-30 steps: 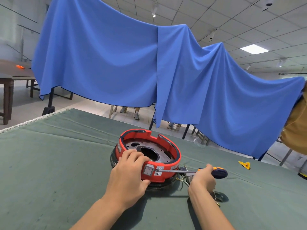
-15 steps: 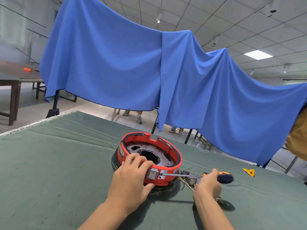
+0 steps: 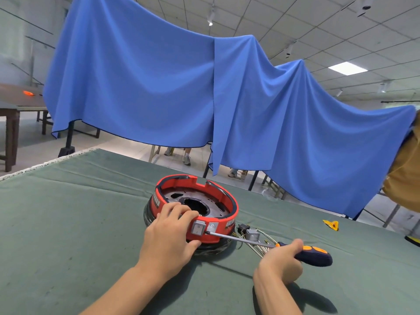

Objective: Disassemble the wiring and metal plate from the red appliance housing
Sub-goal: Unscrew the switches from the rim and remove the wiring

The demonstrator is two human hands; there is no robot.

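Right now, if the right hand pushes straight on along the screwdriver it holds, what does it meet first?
Probably the small silver metal bracket beside the grey rocker switch on the red round plastic housing; the screwdriver tip in the right hand seems already there.

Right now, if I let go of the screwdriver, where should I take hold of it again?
Grip the screwdriver by its thick dark and orange handle, coming from the right. The handle points right and the thin shaft's tip sits against the red housing by the switch.
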